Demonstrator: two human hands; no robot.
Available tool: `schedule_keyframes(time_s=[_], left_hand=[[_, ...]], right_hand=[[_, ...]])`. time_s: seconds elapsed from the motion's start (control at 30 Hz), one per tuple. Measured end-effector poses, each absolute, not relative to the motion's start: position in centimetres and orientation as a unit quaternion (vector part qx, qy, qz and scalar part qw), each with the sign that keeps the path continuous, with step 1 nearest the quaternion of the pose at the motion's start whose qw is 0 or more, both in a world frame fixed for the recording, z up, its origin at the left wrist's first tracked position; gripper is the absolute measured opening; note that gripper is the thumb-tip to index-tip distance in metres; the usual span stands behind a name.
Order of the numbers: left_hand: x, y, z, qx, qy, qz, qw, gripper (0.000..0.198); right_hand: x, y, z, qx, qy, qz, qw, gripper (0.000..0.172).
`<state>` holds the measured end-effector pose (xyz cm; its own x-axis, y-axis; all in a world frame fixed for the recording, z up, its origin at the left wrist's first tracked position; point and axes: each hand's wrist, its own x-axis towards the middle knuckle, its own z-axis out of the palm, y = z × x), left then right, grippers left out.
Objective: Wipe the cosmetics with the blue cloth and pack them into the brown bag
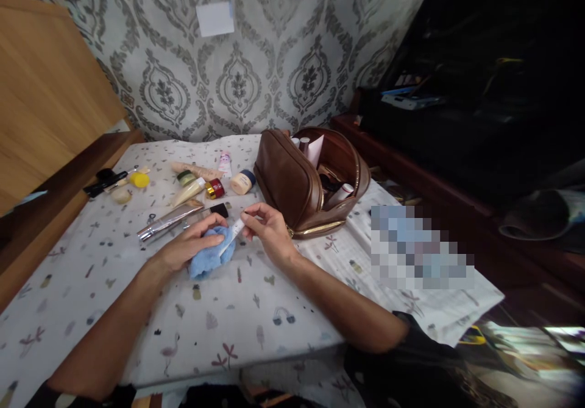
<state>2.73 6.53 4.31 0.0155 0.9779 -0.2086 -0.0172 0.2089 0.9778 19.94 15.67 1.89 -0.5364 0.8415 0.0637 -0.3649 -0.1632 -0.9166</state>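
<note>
My left hand (194,240) is closed on a light blue cloth (211,263), held just above the patterned tablecloth. A slim white stick-like item (234,235) lies against the cloth, its lower part within the folds. The fingertips of my right hand (269,228) pinch the upper end of this white item; its exact kind is unclear. Right beside that hand stands a brown zip makeup bag (287,173), unzipped, with tubes and bottles inside. Behind my left hand lie a shiny silver tube (167,220) and a bottle with a black cap (218,211).
Further back are a red jar with a gold lid (214,188), a dark-lidded jar (242,181), a cream tube (188,192) and a small pink tube (225,163). Brushes (109,179) lie at the far left. A blurred-out item (418,246) rests at the right.
</note>
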Motion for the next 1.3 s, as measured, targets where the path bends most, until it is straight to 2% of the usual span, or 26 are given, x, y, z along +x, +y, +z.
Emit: schedule_keyframes(time_s=[0.17,0.3,0.4,0.57,0.7,0.77,0.87,1.03,1.17,1.3], left_hand=[[1.0,6.1,5.0,0.465,0.545,0.41,0.565,0.03],[0.0,5.9,6.0,0.453,0.557,0.429,0.548,0.031],[-0.1,6.0,6.5,0.405,0.576,0.478,0.525,0.034],[-0.5,6.8,6.5,0.31,0.587,0.619,0.421,0.037],[0.1,7.9,5.3,0.202,0.568,0.706,0.372,0.03],[1.4,8.4,4.3,0.169,0.554,0.724,0.374,0.029],[4.5,8.5,3.0,0.222,0.519,0.707,0.426,0.038],[8.2,8.0,2.6,0.262,0.496,0.666,0.493,0.054],[7.7,8.1,2.6,0.224,0.5,0.683,0.483,0.054],[6.4,8.3,2.5,0.214,0.495,0.714,0.447,0.048]], right_hand=[[19.8,15.9,1.9,-0.238,-0.478,0.716,0.45,0.03],[19.9,16.2,2.0,-0.236,-0.464,0.72,0.459,0.03],[20.0,16.4,2.0,-0.239,-0.465,0.73,0.44,0.028],[20.1,16.6,2.0,-0.238,-0.452,0.751,0.418,0.029],[19.9,16.5,2.0,-0.242,-0.399,0.774,0.427,0.036],[19.8,16.5,1.9,-0.244,-0.379,0.777,0.439,0.04],[19.7,16.2,1.6,-0.244,-0.389,0.772,0.439,0.042],[19.4,15.4,0.9,-0.253,-0.533,0.691,0.417,0.031],[19.2,15.2,0.5,-0.246,-0.614,0.624,0.416,0.016],[19.3,14.9,0.5,-0.24,-0.647,0.599,0.407,0.014]])
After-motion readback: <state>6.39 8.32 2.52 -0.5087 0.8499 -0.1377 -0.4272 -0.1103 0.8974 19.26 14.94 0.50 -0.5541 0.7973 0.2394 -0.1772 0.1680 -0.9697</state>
